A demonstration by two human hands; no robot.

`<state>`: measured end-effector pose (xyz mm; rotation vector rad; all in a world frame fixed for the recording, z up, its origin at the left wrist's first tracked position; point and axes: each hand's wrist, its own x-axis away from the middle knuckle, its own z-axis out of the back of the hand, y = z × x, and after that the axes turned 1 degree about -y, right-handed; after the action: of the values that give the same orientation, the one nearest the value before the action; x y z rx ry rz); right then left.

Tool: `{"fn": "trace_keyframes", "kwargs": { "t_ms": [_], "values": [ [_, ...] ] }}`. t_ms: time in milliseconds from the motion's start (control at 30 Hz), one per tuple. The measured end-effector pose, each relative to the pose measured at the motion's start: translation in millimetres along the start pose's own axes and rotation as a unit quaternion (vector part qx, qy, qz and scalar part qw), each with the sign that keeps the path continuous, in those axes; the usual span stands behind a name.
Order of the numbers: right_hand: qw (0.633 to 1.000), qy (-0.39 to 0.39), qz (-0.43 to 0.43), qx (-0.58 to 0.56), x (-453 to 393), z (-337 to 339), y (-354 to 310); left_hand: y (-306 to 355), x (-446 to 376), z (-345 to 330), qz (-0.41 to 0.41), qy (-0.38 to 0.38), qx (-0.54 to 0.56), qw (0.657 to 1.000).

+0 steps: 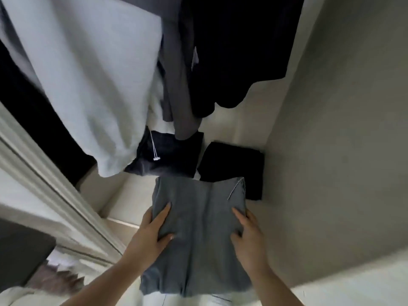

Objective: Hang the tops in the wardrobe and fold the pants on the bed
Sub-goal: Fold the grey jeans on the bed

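Note:
I hold a folded grey-blue pair of pants [198,235] in front of me, low inside the open wardrobe. My left hand [152,235] grips its left edge, thumb on top. My right hand [247,237] grips its right edge the same way. On the pale wardrobe floor [223,129] beyond it lie a folded dark navy garment with a white drawstring [170,155] and a folded black garment [234,168]. Above hang a white top [88,74], a grey top [178,85] and a black top [238,47].
The wardrobe's sliding door frame [44,184] runs diagonally at the left. The wardrobe's beige side wall [342,129] stands at the right. A dark object [19,255] and patterned fabric [59,277] show at the lower left.

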<state>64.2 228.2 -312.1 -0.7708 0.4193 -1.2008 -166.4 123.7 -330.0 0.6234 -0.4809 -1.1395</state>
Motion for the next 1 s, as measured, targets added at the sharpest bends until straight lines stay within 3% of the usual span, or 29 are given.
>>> {"fn": "trace_keyframes", "kwargs": {
  "t_ms": [367, 700, 867, 1000],
  "values": [
    [0.983, 0.173, -0.059, 0.029, -180, 8, 23, 17, -238, -34, -0.148, -0.010, -0.012, 0.989],
    [0.976, 0.156, -0.058, 0.144, -310, 12, 89, 1, -374, -123, -0.177, -0.042, 0.009, 0.983],
    [0.973, 0.104, -0.100, 0.179, -330, -2, 124, -22, -399, -148, -0.121, -0.084, 0.002, 0.989],
    [0.958, 0.113, -0.125, 0.233, -342, -11, 131, -29, -409, -150, -0.102, -0.055, -0.042, 0.992]
  ]
}}
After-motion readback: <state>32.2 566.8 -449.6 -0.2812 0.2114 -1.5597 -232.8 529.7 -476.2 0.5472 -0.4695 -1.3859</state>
